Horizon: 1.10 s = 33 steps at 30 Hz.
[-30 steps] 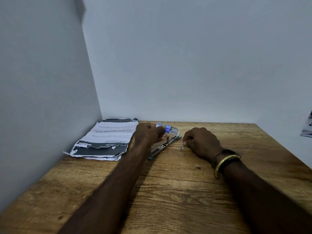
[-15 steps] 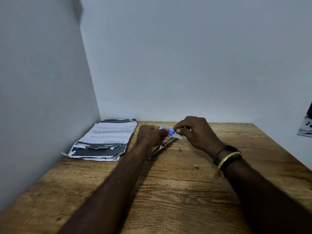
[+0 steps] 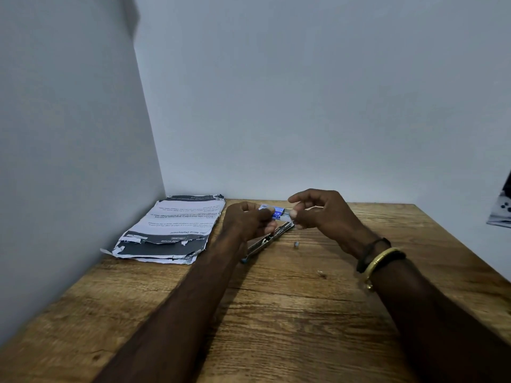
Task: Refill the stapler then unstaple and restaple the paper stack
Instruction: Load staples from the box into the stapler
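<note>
Where your hands meet: left hand (image 3: 249,221) grips staple box (image 3: 277,213), right hand (image 3: 325,214) pinches its other end.
Stapler (image 3: 262,241): open on surface (image 3: 304,327) beneath.
Left edge: wall (image 3: 69,161), paper stack (image 3: 171,228) beside it.
Nearby: small metal bit (image 3: 296,244).

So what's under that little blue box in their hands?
The opened stapler lies on the table below the box. The left hand covers part of it, so how far it runs under the box is hidden.
</note>
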### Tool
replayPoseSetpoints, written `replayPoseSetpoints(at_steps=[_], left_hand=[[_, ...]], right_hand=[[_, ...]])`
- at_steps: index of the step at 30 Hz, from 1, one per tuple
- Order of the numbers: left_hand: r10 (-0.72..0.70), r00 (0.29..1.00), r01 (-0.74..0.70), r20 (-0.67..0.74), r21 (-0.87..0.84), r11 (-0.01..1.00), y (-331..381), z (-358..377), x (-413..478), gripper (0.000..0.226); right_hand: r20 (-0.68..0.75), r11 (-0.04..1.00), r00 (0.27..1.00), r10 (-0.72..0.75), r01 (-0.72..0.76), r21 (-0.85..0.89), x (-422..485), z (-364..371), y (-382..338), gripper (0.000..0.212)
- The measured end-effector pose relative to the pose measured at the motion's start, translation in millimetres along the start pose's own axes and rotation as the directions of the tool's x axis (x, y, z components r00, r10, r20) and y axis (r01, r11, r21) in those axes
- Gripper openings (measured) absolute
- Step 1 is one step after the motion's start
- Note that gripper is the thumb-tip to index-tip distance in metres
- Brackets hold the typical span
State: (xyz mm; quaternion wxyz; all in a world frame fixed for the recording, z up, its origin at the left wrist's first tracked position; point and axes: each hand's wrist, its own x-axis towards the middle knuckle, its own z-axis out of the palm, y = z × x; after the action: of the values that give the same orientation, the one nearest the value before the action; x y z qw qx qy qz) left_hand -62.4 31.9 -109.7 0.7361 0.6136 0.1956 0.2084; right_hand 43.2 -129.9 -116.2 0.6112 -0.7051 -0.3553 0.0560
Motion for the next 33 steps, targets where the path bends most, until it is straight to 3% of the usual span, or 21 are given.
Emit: replayPoseSetpoints(at_steps=[5,9,16,21,27,30,33], left_hand=[[0.022,0.999,-0.021,0.046,-0.028,0.999,-2.8,-0.4,3.2,0.025],[0.019,1.0,-0.018,0.024,-0.062,0.998,-4.3,-1.5,5.6,0.027],[0.022,0.997,-0.018,0.079,-0.048,0.999,-5.9,2.4,2.9,0.02],[0.027,0.985,-0.021,0.17,-0.04,0.999,-6.6,6.2,1.1,0.019],[0.087,0.994,-0.083,0.059,-0.068,0.994,-8.8,9.6,1.3,0.018],[0.1,0.99,-0.101,0.095,0.007,0.995,-15.2,12.0,-0.4,0.024],[0.132,0.965,-0.162,0.226,0.12,0.979,-22.5,16.8,-1.8,0.033]], right_hand=[[-0.05,0.999,0.999,0.016,-0.014,0.05,-0.4,2.5,4.3,0.014],[0.011,0.993,0.999,0.032,-0.033,0.115,-1.3,1.2,5.7,0.003],[0.0,0.996,0.999,0.043,-0.042,0.077,-0.5,3.6,5.1,0.02],[-0.078,0.998,0.997,0.027,-0.022,0.066,-0.5,2.9,6.9,0.015],[-0.133,0.974,0.977,0.166,-0.141,0.179,-0.2,10.1,5.0,0.004],[-0.178,0.971,0.957,0.23,-0.213,0.112,-0.4,14.4,2.9,0.018],[-0.255,0.971,0.937,0.238,-0.239,0.027,-2.6,16.9,0.8,0.026]])
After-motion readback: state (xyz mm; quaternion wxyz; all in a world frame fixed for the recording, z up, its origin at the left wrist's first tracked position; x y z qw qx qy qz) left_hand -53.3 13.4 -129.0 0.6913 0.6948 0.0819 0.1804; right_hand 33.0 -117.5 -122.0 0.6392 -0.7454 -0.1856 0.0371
